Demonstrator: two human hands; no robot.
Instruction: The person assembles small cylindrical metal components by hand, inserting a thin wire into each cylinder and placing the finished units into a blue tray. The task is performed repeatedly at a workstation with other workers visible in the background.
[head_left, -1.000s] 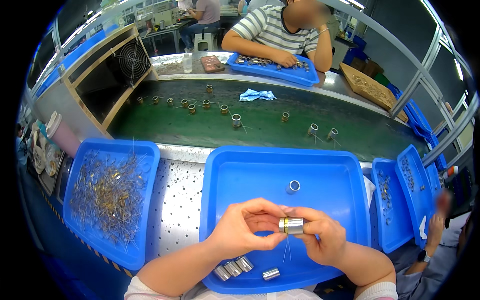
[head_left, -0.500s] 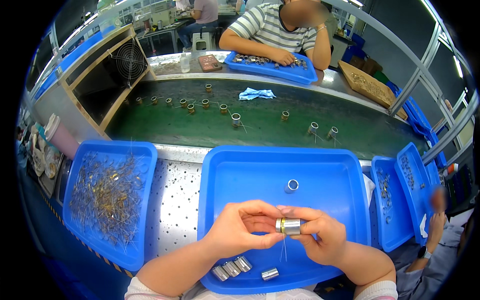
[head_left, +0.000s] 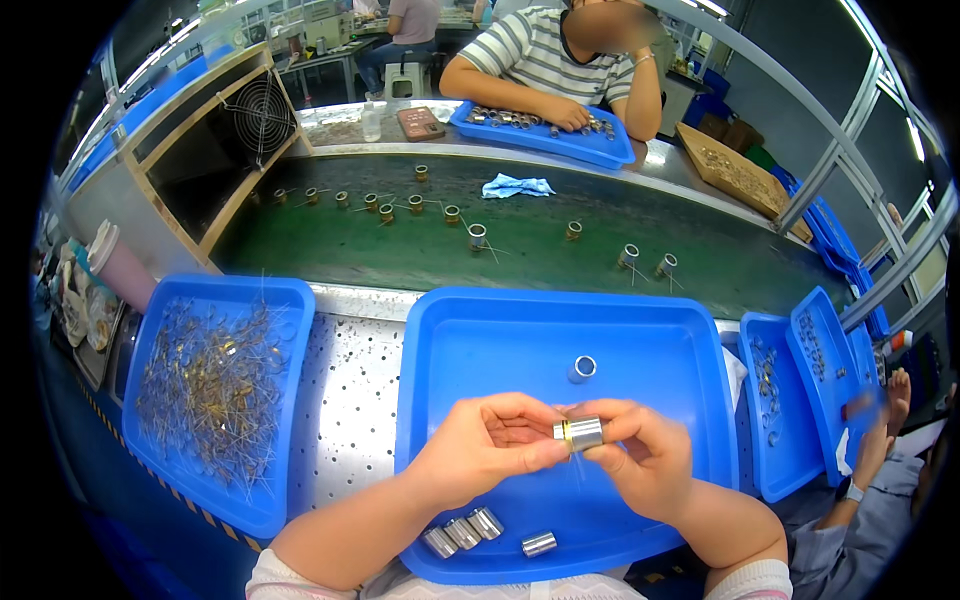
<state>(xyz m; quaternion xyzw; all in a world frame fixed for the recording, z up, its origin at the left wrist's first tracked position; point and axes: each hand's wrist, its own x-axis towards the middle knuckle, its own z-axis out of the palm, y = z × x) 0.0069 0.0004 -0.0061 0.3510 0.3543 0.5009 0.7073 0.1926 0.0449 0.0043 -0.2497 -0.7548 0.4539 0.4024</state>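
Observation:
Above a large blue tray (head_left: 480,350), a silver metal cylinder (head_left: 586,432) with a yellow ring at its left end lies sideways between my hands. My left hand (head_left: 490,440) pinches the ringed end between thumb and fingers. My right hand (head_left: 645,455) grips the plain end the same way. Thin wires hang below the ring, blurred. Behind my fingers one hollow cylinder (head_left: 582,369) stands upright in the tray. Near the tray's front edge lie several silver cylinders (head_left: 463,533) side by side, and a single cylinder (head_left: 539,544) lies apart to their right.
A blue tray of thin wired parts (head_left: 215,390) stands at left. Beyond, a green conveyor belt (head_left: 360,250) carries several wired cylinders and a blue cloth (head_left: 516,187). More blue trays (head_left: 785,440) stand at right, near another person's hand (head_left: 875,445). A person in a striped shirt (head_left: 530,60) sits opposite.
The cylinder in my hands has tilted slightly and risen a little, its right end higher. My fingers have shifted around the ring. At right, the other person's hands have moved.

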